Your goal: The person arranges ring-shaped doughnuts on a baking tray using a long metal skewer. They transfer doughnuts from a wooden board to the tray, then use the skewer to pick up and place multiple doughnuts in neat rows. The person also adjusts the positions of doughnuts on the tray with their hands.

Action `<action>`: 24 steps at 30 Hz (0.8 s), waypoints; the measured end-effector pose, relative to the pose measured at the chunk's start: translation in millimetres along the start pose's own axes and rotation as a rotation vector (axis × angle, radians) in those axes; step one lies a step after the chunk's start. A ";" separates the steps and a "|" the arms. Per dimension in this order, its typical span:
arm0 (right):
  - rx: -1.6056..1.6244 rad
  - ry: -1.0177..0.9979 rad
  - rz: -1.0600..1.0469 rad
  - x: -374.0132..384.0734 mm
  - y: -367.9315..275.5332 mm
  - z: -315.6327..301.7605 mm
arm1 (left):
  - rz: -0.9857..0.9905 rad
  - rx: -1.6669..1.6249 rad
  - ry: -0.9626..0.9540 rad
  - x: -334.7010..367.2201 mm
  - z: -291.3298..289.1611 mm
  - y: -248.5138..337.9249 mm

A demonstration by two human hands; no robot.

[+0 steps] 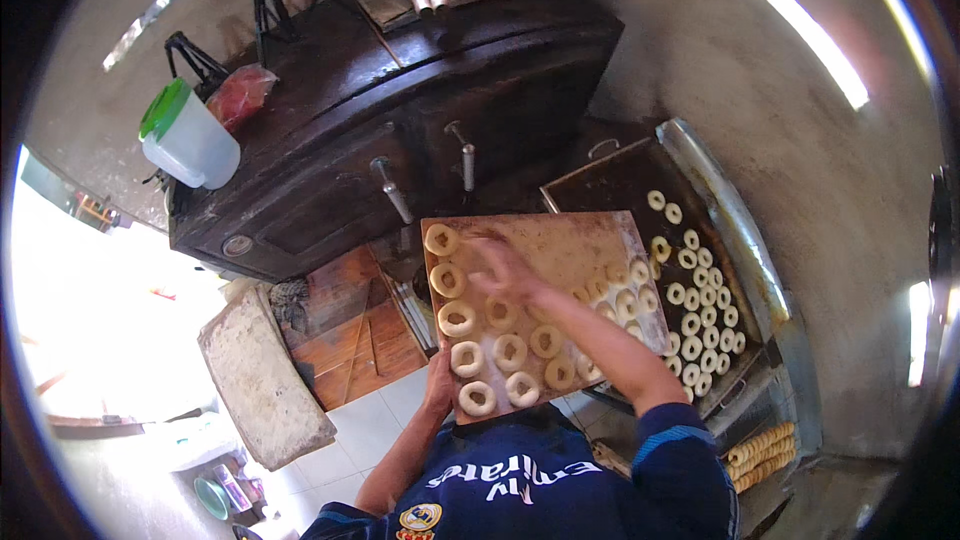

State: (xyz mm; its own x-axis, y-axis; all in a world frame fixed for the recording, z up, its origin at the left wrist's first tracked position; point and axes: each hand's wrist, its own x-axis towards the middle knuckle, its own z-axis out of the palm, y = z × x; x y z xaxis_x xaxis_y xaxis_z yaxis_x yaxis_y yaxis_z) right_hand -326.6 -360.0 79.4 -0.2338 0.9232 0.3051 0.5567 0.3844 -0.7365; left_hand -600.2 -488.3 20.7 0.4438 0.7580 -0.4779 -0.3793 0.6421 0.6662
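A wooden board rests in front of my body, carrying several pale dough rings along its left, near and right parts. My left hand grips the board's left edge, its fingers partly hidden beneath. Over the board's upper left is my right hand, blurred by motion, beside the rings in the left column. Whether it holds a ring cannot be made out. To the right, a dark metal tray bears several more dough rings, mostly grouped on its right side.
A dark oven with handled doors stands ahead. On it are a green-lidded plastic container and a black tripod. At left lie a floury board and a brown wooden surface. Stacked golden rings sit at lower right.
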 end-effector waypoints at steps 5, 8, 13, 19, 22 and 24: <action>-0.508 -0.174 0.226 25.6 -41.1 15.5 | 0.165 0.395 0.051 14.1 18.6 -20.5; -0.804 -0.144 0.129 -6.4 8.1 -18.7 | 0.294 0.576 0.045 10.0 8.8 -20.5; -0.883 0.205 0.151 -106.6 180.6 -121.4 | 0.018 -0.119 -0.022 -6.3 -40.2 -2.2; -1.238 -0.091 0.489 -205.2 240.1 -239.6 | 0.187 -0.062 0.165 -34.0 -62.2 12.1; -0.941 -0.125 0.488 -218.9 197.2 -239.0 | 0.215 -0.063 0.247 -35.1 -52.8 12.8; -0.543 -0.201 0.387 -240.9 187.8 -223.5 | 0.157 -0.114 0.170 -26.8 -34.1 15.7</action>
State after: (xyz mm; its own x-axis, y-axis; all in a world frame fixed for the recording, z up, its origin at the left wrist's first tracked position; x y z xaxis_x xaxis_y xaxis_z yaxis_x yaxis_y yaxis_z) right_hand 12.5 -509.6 2.6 -0.0523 0.9958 -0.0746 0.9376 0.0233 -0.3470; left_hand -645.7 -494.7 24.4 0.2330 0.8515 -0.4697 -0.5258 0.5167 0.6757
